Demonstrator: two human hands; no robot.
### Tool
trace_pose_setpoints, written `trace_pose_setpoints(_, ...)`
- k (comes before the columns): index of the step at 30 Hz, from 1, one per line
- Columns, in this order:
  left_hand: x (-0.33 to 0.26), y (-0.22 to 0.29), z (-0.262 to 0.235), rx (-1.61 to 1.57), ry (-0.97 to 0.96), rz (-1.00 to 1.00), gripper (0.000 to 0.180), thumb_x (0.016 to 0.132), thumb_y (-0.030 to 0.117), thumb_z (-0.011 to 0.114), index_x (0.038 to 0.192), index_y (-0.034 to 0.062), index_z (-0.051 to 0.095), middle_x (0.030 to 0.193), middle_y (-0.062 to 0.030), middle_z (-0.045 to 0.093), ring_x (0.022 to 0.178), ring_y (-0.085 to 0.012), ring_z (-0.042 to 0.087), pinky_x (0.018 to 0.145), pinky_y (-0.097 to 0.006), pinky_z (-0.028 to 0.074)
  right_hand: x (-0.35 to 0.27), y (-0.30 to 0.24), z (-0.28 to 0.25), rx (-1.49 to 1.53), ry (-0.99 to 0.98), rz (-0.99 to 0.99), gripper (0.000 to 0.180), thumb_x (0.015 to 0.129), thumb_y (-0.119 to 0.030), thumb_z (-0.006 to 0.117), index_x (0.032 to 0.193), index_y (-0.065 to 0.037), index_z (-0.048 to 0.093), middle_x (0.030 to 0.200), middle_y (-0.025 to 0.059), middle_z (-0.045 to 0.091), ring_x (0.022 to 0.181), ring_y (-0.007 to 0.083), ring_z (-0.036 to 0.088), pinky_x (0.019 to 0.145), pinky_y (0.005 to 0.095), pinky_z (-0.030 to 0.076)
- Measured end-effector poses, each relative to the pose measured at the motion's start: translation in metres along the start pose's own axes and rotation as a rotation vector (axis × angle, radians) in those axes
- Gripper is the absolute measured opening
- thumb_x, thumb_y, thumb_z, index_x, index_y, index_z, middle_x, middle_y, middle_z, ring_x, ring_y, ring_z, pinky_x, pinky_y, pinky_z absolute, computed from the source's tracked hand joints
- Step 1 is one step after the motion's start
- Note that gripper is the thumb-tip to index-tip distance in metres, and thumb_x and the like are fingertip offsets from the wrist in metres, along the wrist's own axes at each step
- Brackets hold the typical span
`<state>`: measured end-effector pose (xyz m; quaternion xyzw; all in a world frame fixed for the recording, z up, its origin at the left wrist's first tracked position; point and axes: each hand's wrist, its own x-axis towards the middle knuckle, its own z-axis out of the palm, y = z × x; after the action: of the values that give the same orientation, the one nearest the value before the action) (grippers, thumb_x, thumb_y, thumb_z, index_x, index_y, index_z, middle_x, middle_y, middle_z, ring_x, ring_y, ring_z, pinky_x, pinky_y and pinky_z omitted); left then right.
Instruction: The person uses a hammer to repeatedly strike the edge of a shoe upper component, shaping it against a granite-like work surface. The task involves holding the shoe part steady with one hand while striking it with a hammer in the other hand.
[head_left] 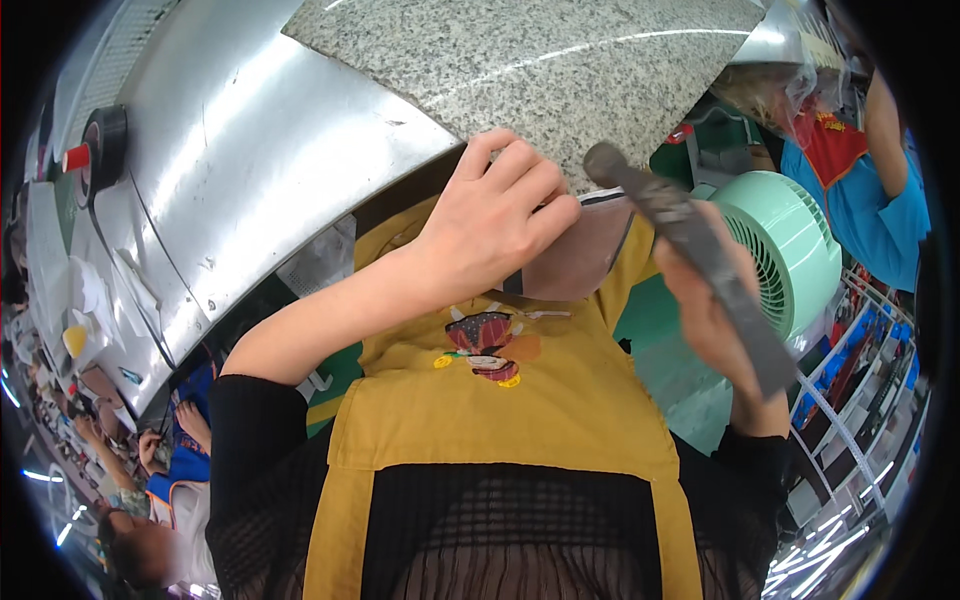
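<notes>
At the near edge of a speckled grey granite slab (540,75), my left hand (497,215) is closed, its curled fingers pressing the upper edge of a brownish-pink leather-like piece (575,262). The piece has a dark border with a pale strip along its top, and hangs down in front of my mustard apron (500,425). My fingers hide part of it. My right hand (708,300) is wrapped round a dark, worn hammer (690,235), slightly blurred. Its rounded end is above the slab's near edge, just right of the piece and apart from my left fingers.
A shiny metal worktop (250,130) stretches left of the slab, with a black tape-like roll (105,150) on it. A mint-green fan (785,240) stands close by my right hand. Co-workers sit at the far right and lower left. A wire rack (860,400) stands at right.
</notes>
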<state>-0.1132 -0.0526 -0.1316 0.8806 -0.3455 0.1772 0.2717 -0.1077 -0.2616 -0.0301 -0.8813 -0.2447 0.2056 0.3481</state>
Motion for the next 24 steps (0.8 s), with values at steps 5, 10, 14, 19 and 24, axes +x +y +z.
trace_pose_setpoints(5, 0.002, 0.000, -0.002, -0.141, -0.015, -0.077, 0.022, 0.062, 0.004, 0.068, 0.080, 0.0110, 0.057, 0.080, -0.0001, 0.052, 0.083, -0.0204, 0.051, 0.080, -0.035, 0.040, 0.000, 0.002, -0.001, 0.110, -0.062, 0.053, 0.028, 0.086, -0.004, 0.054, 0.114, -0.003, 0.051, 0.090, 0.0158, 0.059, 0.080, 0.0350, 0.061, 0.066, 0.0344, 0.049)
trace_pose_setpoints(10, 0.009, 0.000, 0.007, -0.080, 0.052, -0.065, 0.024, 0.064, 0.006, 0.069, 0.085, 0.0121, 0.059, 0.080, -0.0006, 0.053, 0.083, -0.0213, 0.051, 0.077, -0.034, 0.039, -0.002, -0.001, -0.008, 0.134, 0.045, 0.112, 0.028, 0.087, -0.009, 0.053, 0.114, -0.002, 0.049, 0.086, 0.0175, 0.059, 0.079, 0.0355, 0.061, 0.065, 0.0355, 0.048)
trace_pose_setpoints(14, 0.011, 0.007, 0.006, -0.104, 0.043, -0.182, 0.025, 0.065, 0.005, 0.069, 0.087, 0.0129, 0.061, 0.080, -0.0003, 0.053, 0.083, -0.0210, 0.051, 0.078, -0.034, 0.039, -0.006, 0.009, 0.001, -0.062, -0.067, 0.096, 0.039, 0.080, -0.008, 0.055, 0.117, -0.003, 0.045, 0.085, 0.0205, 0.060, 0.079, 0.0370, 0.060, 0.063, 0.0389, 0.048)
trace_pose_setpoints(19, 0.004, -0.002, -0.003, -0.114, -0.062, -0.082, 0.025, 0.062, 0.004, 0.067, 0.086, 0.0119, 0.061, 0.082, 0.0000, 0.053, 0.083, -0.0208, 0.051, 0.081, -0.035, 0.040, -0.002, 0.007, -0.004, 0.094, -0.008, 0.105, 0.023, 0.088, -0.007, 0.052, 0.110, 0.000, 0.049, 0.075, 0.0193, 0.053, 0.068, 0.0370, 0.053, 0.061, 0.0334, 0.043)
trace_pose_setpoints(24, 0.001, 0.007, -0.006, -0.012, -0.029, -0.009, 0.022, 0.061, 0.008, 0.062, 0.084, 0.0097, 0.059, 0.083, -0.0005, 0.052, 0.081, -0.0206, 0.050, 0.082, -0.037, 0.041, -0.007, 0.005, 0.000, 0.022, 0.070, -0.028, 0.022, 0.089, -0.008, 0.050, 0.110, 0.000, 0.049, 0.070, 0.0109, 0.047, 0.060, 0.0193, 0.045, 0.059, 0.0293, 0.040)
